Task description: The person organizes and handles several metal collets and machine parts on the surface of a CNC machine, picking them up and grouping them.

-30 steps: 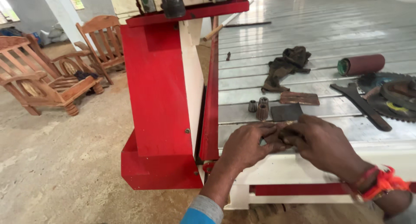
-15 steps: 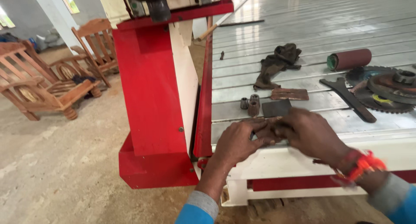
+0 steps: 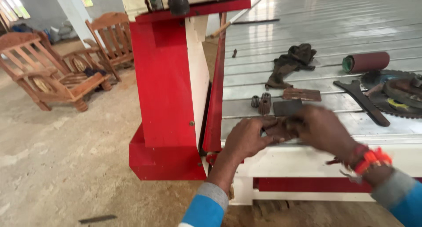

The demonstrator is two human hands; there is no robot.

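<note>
Both hands, left hand (image 3: 248, 139) and right hand (image 3: 318, 129), pinch one small dark flat piece (image 3: 278, 129) between fingertips at the near edge of the slatted table (image 3: 316, 29); nothing's fitted yet, far as I can tell. Piece looks to run left-right, though it's blurry. Beyond it on the table: two small collets (image 3: 261, 103), rag (image 3: 292, 62), sanding roll (image 3: 367, 61).

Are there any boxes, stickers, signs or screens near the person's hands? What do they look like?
No boxes, signs or screens show.
Yellow sticker-like patch: on the toothed saw blade at the table's right edge, small and partly hidden; whether it is a label I cannot tell.
</note>
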